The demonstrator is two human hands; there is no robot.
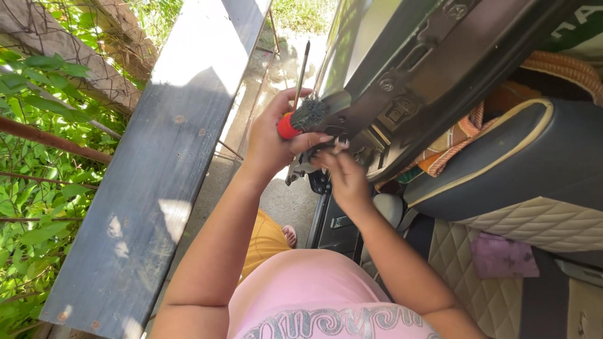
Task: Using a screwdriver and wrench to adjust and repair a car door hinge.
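Upright, the screwdriver (300, 88) points shaft-up, left hand (271, 139) fingers gripping its handle; right hand (344, 176) fingers pinch the door latch (326, 147).

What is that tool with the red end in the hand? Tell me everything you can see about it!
It looks like a screwdriver. Its handle is dark grey with ridges for grip and has a bright red rounded cap at the end. A thin, shiny metal shaft sticks out the other way, pointing up and away. The left hand wraps its fingers around the handle, holding it close against the edge of the dark vehicle door. The right hand works just beside it.
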